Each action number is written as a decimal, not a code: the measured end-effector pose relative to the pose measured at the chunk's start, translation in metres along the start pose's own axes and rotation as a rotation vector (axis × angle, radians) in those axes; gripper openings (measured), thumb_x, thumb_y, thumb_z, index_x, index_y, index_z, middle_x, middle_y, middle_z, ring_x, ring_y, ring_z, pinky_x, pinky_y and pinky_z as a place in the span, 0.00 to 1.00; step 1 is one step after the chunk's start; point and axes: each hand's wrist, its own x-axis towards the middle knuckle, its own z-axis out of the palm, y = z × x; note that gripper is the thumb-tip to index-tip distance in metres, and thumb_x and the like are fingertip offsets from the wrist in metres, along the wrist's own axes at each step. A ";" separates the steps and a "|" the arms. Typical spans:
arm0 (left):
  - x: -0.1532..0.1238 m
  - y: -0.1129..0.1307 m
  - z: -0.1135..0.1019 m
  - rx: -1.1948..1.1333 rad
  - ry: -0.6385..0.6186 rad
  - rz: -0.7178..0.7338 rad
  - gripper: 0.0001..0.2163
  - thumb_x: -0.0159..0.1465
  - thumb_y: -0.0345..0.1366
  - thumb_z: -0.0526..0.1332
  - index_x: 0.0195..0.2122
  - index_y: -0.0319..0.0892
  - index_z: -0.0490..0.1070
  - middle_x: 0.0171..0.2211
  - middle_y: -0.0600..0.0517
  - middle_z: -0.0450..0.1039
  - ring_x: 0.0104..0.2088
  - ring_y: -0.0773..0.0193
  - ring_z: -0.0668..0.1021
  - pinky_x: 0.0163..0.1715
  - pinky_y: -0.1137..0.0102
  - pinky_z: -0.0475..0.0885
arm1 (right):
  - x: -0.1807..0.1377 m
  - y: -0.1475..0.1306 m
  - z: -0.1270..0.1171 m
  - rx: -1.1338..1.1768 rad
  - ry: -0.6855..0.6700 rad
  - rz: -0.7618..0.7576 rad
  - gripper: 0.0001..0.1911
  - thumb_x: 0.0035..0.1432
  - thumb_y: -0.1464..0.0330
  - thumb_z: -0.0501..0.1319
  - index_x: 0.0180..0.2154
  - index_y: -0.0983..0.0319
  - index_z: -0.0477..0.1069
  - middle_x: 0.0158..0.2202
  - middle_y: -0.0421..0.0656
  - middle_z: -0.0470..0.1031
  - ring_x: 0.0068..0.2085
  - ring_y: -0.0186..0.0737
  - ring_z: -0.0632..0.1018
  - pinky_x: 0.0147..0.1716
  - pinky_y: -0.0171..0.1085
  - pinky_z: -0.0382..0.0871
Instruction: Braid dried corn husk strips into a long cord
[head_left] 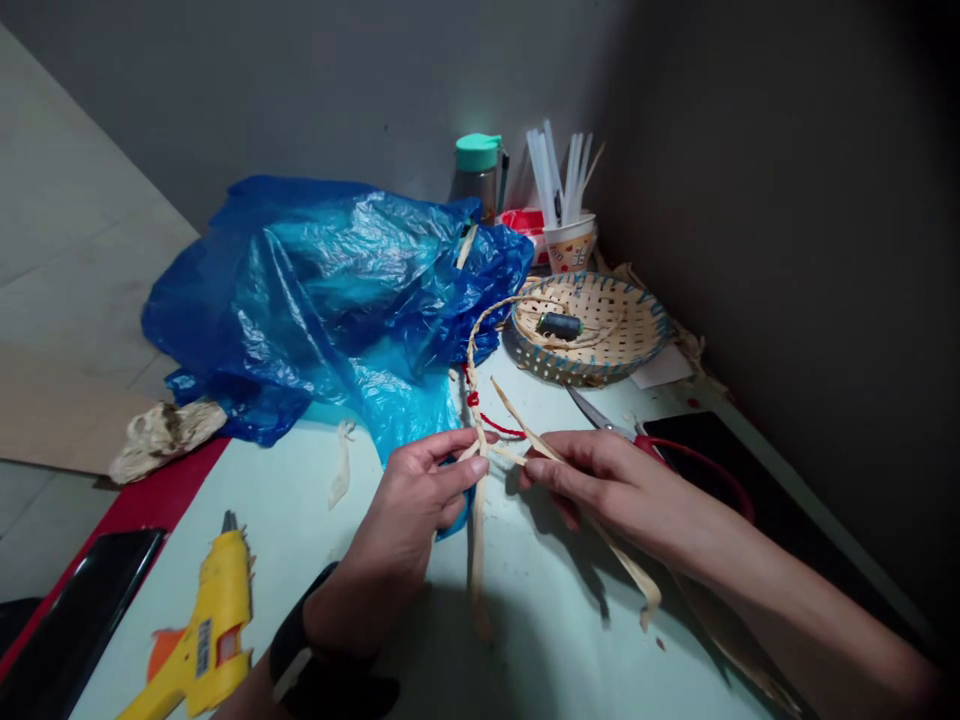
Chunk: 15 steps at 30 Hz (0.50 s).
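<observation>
My left hand (439,478) pinches a pale braid (481,425) of dried plant fibre at the point where its loose strands part. One flat strand (478,540) hangs down from that pinch toward the table's front. Between thumb and fingers, my right hand (581,475) grips another fibre strand (507,455), pulled out to the right; a long strip also passes through this hand, its curled end (646,590) showing below. Red cord (472,398) is knotted round the braid above my left hand. From there the braid curves up into a shallow woven basket (637,350).
A spool of dark thread (559,326) lies in the basket. Red-handled scissors (652,445) lie beyond my right hand. A blue plastic bag (322,290) covers the back left, near a bottle (477,165) and a paper cup (570,245) of glue sticks. A yellow glue gun (214,620) lies front left.
</observation>
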 end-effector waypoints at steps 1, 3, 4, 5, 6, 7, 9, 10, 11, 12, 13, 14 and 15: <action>0.000 0.000 0.000 0.006 0.000 -0.001 0.17 0.56 0.33 0.64 0.46 0.32 0.70 0.22 0.58 0.58 0.16 0.81 0.50 0.16 0.75 0.41 | 0.000 0.000 0.000 -0.004 -0.006 0.001 0.20 0.63 0.58 0.51 0.24 0.63 0.65 0.20 0.39 0.66 0.23 0.31 0.63 0.21 0.33 0.53; 0.000 0.001 -0.001 0.022 0.004 -0.003 0.17 0.56 0.32 0.64 0.47 0.32 0.69 0.22 0.58 0.58 0.16 0.81 0.50 0.17 0.74 0.41 | 0.000 0.000 -0.001 -0.014 -0.013 0.009 0.19 0.63 0.57 0.51 0.25 0.63 0.65 0.20 0.38 0.65 0.23 0.31 0.63 0.21 0.33 0.52; -0.001 0.001 -0.001 0.030 0.007 -0.003 0.17 0.57 0.32 0.64 0.47 0.31 0.69 0.22 0.58 0.58 0.16 0.80 0.50 0.17 0.74 0.41 | 0.000 -0.001 -0.002 -0.024 -0.012 0.013 0.19 0.63 0.57 0.51 0.26 0.62 0.65 0.21 0.38 0.64 0.23 0.31 0.63 0.21 0.33 0.52; -0.001 0.001 -0.001 0.038 0.005 -0.004 0.17 0.57 0.33 0.64 0.46 0.31 0.70 0.22 0.58 0.58 0.16 0.80 0.50 0.17 0.74 0.41 | 0.000 -0.001 -0.002 -0.039 -0.008 0.016 0.19 0.63 0.57 0.51 0.26 0.62 0.64 0.21 0.37 0.64 0.23 0.31 0.62 0.21 0.32 0.51; -0.001 0.000 -0.002 0.045 0.002 -0.003 0.16 0.57 0.33 0.64 0.46 0.32 0.70 0.22 0.58 0.58 0.16 0.80 0.50 0.17 0.74 0.41 | 0.000 -0.002 -0.002 -0.054 0.001 0.018 0.19 0.63 0.57 0.51 0.25 0.62 0.63 0.21 0.37 0.63 0.23 0.31 0.62 0.21 0.33 0.51; -0.001 0.000 -0.002 0.051 -0.002 -0.001 0.16 0.57 0.33 0.64 0.45 0.32 0.70 0.22 0.58 0.58 0.16 0.80 0.50 0.17 0.74 0.41 | 0.000 -0.002 -0.003 -0.069 0.014 0.017 0.19 0.63 0.56 0.51 0.25 0.62 0.63 0.21 0.37 0.63 0.23 0.31 0.62 0.21 0.33 0.50; 0.000 -0.001 -0.002 0.057 -0.012 0.002 0.15 0.57 0.34 0.63 0.45 0.32 0.70 0.22 0.58 0.57 0.16 0.80 0.50 0.17 0.74 0.41 | 0.000 -0.001 -0.003 -0.085 0.034 0.014 0.19 0.62 0.56 0.51 0.26 0.62 0.63 0.22 0.37 0.62 0.24 0.31 0.62 0.21 0.33 0.50; 0.000 -0.001 -0.002 0.059 -0.016 0.004 0.15 0.58 0.34 0.63 0.45 0.33 0.70 0.22 0.58 0.56 0.16 0.80 0.50 0.17 0.74 0.41 | 0.000 0.000 -0.003 -0.088 0.040 0.011 0.18 0.62 0.57 0.51 0.26 0.62 0.64 0.23 0.37 0.62 0.24 0.31 0.62 0.21 0.33 0.50; 0.000 -0.001 -0.002 0.061 -0.023 0.005 0.15 0.58 0.35 0.63 0.45 0.33 0.71 0.21 0.59 0.55 0.17 0.79 0.50 0.17 0.74 0.41 | 0.000 0.000 -0.004 -0.091 0.046 0.006 0.18 0.62 0.57 0.51 0.27 0.62 0.64 0.23 0.37 0.63 0.25 0.31 0.63 0.21 0.33 0.51; 0.000 -0.001 -0.002 0.061 -0.031 0.009 0.15 0.58 0.35 0.63 0.44 0.34 0.71 0.21 0.59 0.54 0.17 0.79 0.50 0.17 0.74 0.41 | 0.001 0.000 -0.004 -0.097 0.049 0.000 0.17 0.63 0.57 0.51 0.27 0.62 0.64 0.23 0.37 0.64 0.25 0.32 0.63 0.21 0.33 0.51; 0.000 -0.001 -0.002 0.060 -0.043 0.011 0.14 0.58 0.35 0.63 0.44 0.34 0.71 0.21 0.60 0.53 0.17 0.79 0.49 0.17 0.74 0.41 | 0.001 0.000 -0.004 -0.106 0.051 -0.006 0.18 0.63 0.58 0.51 0.26 0.62 0.64 0.23 0.38 0.65 0.25 0.32 0.64 0.22 0.33 0.52; 0.000 -0.001 -0.002 0.057 -0.052 0.015 0.14 0.58 0.35 0.63 0.43 0.34 0.71 0.21 0.60 0.52 0.17 0.79 0.49 0.17 0.74 0.41 | 0.000 -0.001 -0.004 -0.120 0.055 -0.011 0.18 0.63 0.58 0.51 0.25 0.62 0.64 0.23 0.38 0.65 0.25 0.32 0.64 0.22 0.33 0.52; 0.000 0.000 -0.001 0.051 -0.059 0.016 0.13 0.58 0.35 0.63 0.43 0.35 0.72 0.21 0.60 0.52 0.17 0.79 0.49 0.17 0.75 0.41 | 0.000 -0.002 -0.005 -0.139 0.059 -0.014 0.18 0.63 0.59 0.51 0.24 0.62 0.63 0.22 0.38 0.65 0.25 0.33 0.64 0.22 0.34 0.52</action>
